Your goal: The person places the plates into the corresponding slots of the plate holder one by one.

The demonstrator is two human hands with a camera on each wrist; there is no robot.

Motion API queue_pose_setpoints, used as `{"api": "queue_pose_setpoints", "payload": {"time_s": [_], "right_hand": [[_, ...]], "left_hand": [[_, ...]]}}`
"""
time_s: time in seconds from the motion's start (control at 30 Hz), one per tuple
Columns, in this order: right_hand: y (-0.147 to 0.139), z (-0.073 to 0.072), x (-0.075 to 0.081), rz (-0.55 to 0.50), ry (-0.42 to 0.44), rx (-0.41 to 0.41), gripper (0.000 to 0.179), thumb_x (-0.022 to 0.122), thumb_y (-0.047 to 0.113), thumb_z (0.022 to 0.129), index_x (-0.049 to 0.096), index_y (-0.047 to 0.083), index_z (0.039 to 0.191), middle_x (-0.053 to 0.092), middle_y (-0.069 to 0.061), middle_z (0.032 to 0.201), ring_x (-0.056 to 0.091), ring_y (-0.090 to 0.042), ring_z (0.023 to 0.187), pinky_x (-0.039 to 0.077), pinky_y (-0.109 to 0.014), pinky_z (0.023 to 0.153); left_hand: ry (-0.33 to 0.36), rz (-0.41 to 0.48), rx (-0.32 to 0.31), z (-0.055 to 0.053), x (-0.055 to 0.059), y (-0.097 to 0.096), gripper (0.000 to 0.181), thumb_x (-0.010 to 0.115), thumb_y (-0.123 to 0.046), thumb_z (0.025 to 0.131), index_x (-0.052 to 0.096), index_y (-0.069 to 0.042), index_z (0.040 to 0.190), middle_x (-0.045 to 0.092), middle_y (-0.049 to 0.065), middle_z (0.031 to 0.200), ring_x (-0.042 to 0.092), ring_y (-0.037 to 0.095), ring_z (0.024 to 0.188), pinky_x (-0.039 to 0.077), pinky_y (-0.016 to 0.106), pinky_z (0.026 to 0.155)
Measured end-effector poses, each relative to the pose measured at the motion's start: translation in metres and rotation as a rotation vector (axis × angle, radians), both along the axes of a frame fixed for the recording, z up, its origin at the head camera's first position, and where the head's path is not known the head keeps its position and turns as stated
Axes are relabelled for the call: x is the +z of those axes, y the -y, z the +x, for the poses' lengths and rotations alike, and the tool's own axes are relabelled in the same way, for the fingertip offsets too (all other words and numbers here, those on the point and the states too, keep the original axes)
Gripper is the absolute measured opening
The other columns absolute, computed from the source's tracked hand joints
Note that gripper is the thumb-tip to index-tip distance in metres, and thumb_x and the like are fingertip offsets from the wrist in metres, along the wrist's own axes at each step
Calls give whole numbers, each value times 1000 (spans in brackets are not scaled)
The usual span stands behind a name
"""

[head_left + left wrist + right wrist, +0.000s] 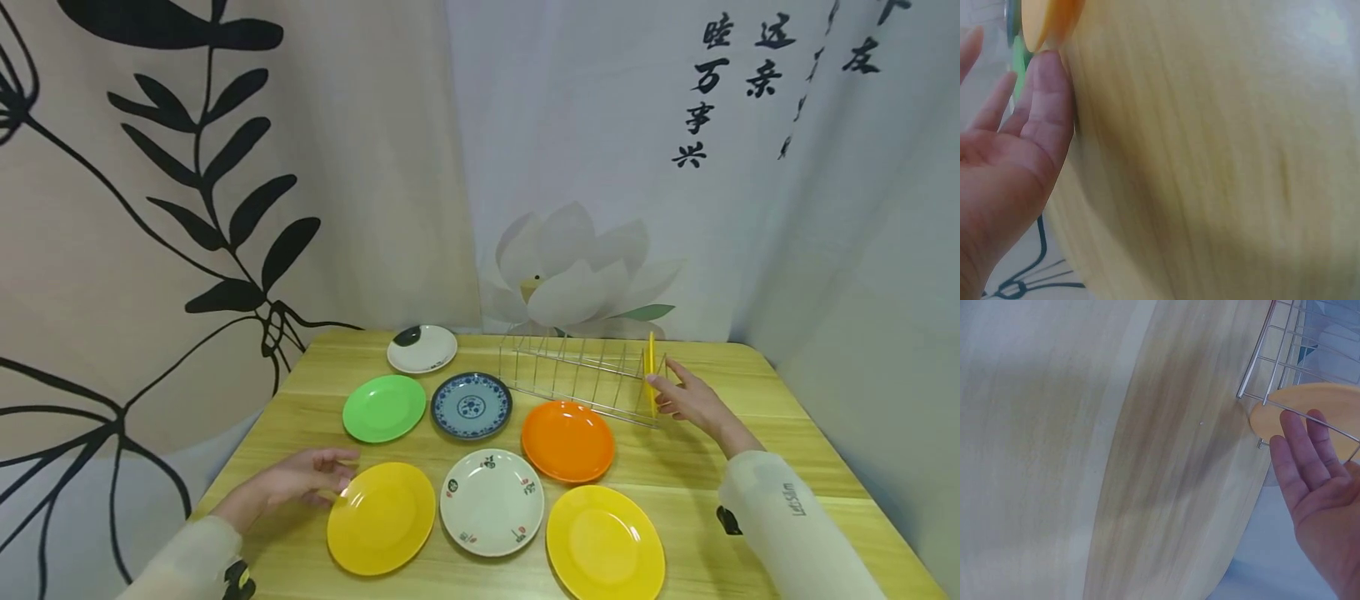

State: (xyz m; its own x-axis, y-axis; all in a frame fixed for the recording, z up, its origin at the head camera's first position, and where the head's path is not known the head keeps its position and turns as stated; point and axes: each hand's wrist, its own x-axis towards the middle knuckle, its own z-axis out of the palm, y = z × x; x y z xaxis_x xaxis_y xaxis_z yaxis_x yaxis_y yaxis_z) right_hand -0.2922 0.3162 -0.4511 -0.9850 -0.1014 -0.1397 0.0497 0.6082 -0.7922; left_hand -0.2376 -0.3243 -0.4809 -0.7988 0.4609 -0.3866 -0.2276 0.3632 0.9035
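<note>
Upright plate (650,360) at the 3 o'clock end of the rack (581,362). Right hand (693,402) beside it, fingers loosely extended; contact cannot be told. Left hand (298,482) relaxed at the 10 o'clock rim of a flat plate (381,521). Good seating likely requires keeping the upright one square, un-nudged by clearing fingers.

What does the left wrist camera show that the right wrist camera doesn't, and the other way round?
Only the left wrist view shows the left hand, a yellow plate by its fingertips and a sliver of green plate. Only the right wrist view shows the right hand, the wire rack and another yellow plate standing in it. Both share the wooden tabletop.
</note>
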Motion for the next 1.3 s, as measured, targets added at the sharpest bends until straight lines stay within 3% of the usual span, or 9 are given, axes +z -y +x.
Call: {"api": "queue_pose_setpoints", "payload": {"time_s": [0.2,0.5,0.8,1.13,1.3], "right_hand": [[-1,0,0,1,-4,-6,92,45,57,100,-2,3,158,61,-30,118,63,-43,106,52,-55,92],[-3,0,-1,1,-8,-6,91,45,56,100,-1,3,158,63,-28,116,64,-42,104,53,-54,90],[-1,-1,-1,3,-6,4,92,45,57,100,-2,4,158,60,-32,120,64,-42,105,51,-56,93],[0,-1,-1,8,-10,7,91,45,57,101,-2,3,158,60,-33,120,64,-43,105,52,-56,92],[-1,-1,-1,4,-4,-1,92,45,57,100,-1,3,158,61,-31,119,64,-43,105,51,-56,93]], "left_hand": [[20,5,-12,4,-2,1,67,67,-10,93,32,10,147,56,15,126,58,23,105,57,44,83],[19,22,-13,6,-4,-3,70,68,-7,91,31,10,148,56,15,123,60,23,100,57,40,81],[10,10,8,6,-3,-8,68,71,-8,89,37,9,146,54,14,124,53,21,106,56,38,85],[27,101,-32,2,-4,-5,68,69,-2,87,35,15,144,52,21,138,55,24,118,51,36,98],[23,131,-39,2,-3,-5,66,68,-1,88,36,14,144,52,23,139,57,24,119,51,35,98]]}}
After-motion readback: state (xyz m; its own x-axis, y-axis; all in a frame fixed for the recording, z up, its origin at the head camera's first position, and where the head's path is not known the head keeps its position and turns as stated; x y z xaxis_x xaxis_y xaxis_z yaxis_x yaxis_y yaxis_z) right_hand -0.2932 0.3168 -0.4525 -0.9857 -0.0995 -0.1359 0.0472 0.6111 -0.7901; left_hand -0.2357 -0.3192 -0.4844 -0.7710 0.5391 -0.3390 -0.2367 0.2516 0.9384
